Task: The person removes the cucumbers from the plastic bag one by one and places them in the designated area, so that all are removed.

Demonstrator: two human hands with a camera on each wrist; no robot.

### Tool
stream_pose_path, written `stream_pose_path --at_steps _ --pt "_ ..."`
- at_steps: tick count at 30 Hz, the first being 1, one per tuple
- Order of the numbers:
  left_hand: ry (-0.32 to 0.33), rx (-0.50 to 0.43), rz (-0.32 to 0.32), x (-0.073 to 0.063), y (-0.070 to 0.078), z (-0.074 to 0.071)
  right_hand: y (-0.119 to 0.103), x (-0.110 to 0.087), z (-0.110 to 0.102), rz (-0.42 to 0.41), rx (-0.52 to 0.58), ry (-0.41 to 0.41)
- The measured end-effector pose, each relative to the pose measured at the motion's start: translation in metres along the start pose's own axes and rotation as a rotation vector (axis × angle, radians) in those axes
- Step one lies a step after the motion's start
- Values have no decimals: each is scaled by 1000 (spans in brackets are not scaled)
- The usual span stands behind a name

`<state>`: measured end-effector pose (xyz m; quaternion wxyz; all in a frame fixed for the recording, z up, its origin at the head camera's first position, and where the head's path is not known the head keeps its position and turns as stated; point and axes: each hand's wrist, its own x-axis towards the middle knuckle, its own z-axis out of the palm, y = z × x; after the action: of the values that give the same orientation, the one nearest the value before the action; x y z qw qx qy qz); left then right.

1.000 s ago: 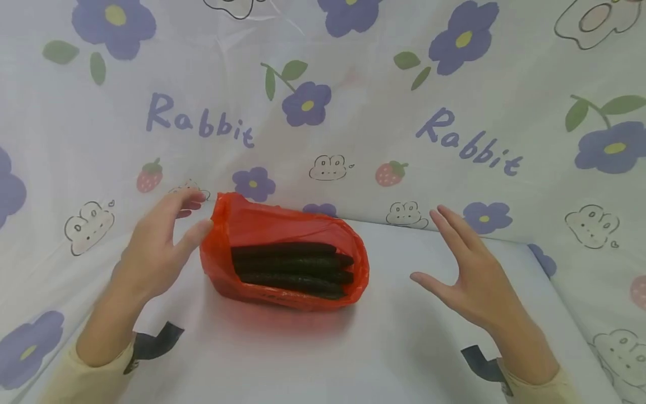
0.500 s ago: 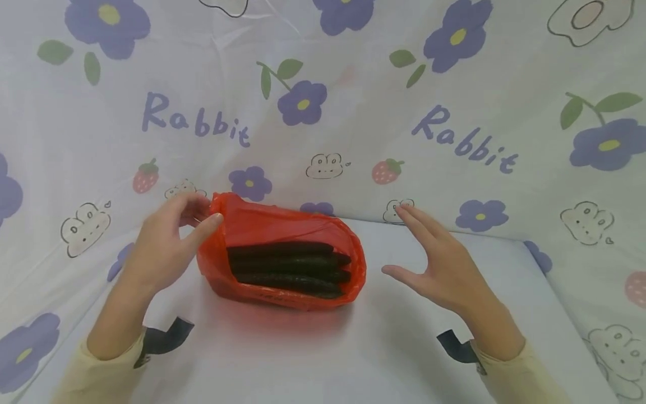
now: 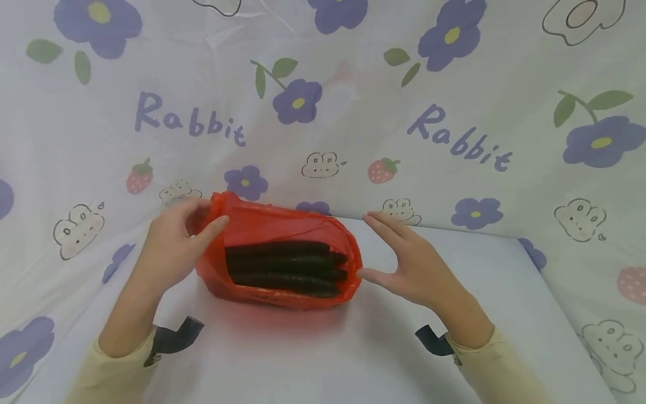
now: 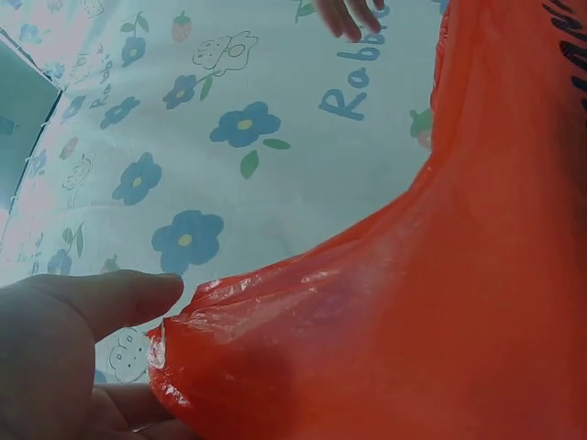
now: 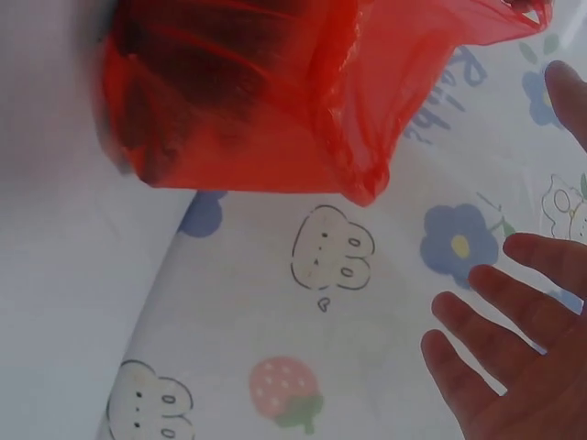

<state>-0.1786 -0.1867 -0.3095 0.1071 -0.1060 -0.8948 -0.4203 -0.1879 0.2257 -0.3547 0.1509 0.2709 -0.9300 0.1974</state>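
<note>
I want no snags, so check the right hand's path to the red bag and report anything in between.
Nothing visible stands between the right hand and the red bag: the right wrist view shows an unobstructed gap. The left hand is at the bag's opposite end, out of that path.

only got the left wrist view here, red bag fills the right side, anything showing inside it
Observer: Yes, the head view shows dark green vegetables, likely cucumbers, lying side by side in the red bag.
Operator: ok and those fingertips at my top edge, is that hand touching the bag
Observer: It doesn't look so: in the right wrist view, a gap shows between the right hand and the bag.
Operator: what's the bag sitting on
Observer: A white tabletop, as the head view shows.
</note>
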Motion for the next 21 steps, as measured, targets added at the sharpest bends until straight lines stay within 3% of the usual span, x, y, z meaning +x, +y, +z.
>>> stream_pose_path --at_steps 8,13,21 --pt "-64 -36 -24 3 -4 5 -5 5 7 -31 5 -29" --pt "-53 -117 41 2 -2 9 -6 8 14 -45 50 -33" --pt "-38 -231 114 1 -3 7 -15 19 24 -94 134 -107"
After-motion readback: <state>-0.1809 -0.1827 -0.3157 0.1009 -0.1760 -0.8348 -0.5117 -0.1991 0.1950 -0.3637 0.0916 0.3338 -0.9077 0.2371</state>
